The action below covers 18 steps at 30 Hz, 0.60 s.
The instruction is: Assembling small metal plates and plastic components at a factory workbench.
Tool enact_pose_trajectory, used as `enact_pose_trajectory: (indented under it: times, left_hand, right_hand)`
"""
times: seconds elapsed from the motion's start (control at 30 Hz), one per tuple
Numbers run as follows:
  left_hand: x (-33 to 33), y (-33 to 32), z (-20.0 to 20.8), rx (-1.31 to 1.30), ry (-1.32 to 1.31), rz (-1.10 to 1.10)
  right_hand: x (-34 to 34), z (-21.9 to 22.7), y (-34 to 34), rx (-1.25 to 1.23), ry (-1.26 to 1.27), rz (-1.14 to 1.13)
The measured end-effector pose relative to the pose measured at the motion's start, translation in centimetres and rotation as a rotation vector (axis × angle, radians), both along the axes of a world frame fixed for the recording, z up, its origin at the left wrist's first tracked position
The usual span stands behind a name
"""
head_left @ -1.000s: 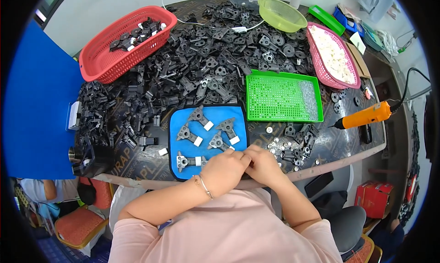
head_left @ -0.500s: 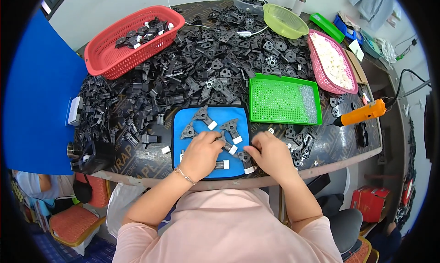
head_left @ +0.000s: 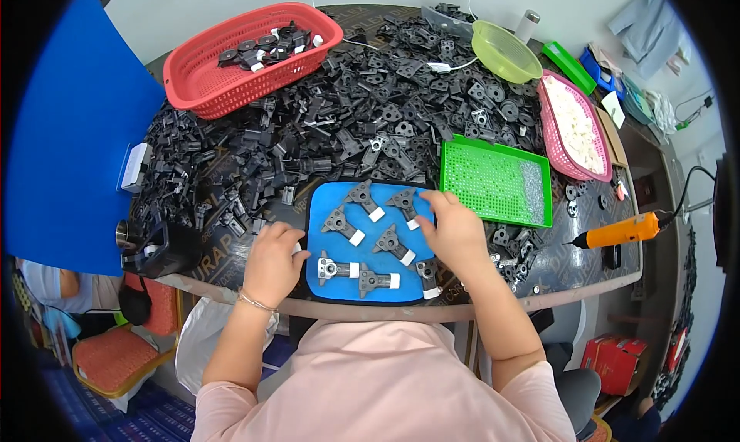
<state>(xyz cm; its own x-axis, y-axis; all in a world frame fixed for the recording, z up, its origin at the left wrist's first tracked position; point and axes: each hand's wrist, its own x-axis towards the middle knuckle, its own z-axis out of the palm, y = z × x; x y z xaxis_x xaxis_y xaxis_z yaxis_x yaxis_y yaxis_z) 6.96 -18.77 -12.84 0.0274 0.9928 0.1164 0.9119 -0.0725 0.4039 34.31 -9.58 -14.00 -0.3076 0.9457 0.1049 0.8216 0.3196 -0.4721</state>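
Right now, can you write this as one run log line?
left hand: at small white block, left of blue mat | right hand: at mat's right edge, grip unclear | on mat: black parts with white ends

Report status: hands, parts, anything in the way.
Left hand at small white block, grip unclear. Right hand open at blue mat's right edge. Seven dark parts lie there. Orange driver right, apart from hands.

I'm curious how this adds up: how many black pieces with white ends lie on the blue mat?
7: three black pieces across the far half of the mat, one just right of its middle, three along the near side. The right hand might hide another.
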Motion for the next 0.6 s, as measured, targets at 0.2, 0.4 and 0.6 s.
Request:
enact_pose_trajectory:
  times: [0.2,0.4,0.6]
  left_hand:
    - [-0.9,-0.4,-3.0,-0.064,-0.001,0.022]
    - [-2.4,-0.3,-3.1,-0.017,-0.153,0.068]
    - [-2.7,1.5,-2.0,0.168,-0.145,0.011]
  right_hand:
    - [-2.9,0.6,6.0,0.148,-0.081,0.039]
    - [-4.2,-0.5,8.8,0.105,-0.271,0.054]
    - [-3.8,0.6,6.2,0.143,0.061,0.049]
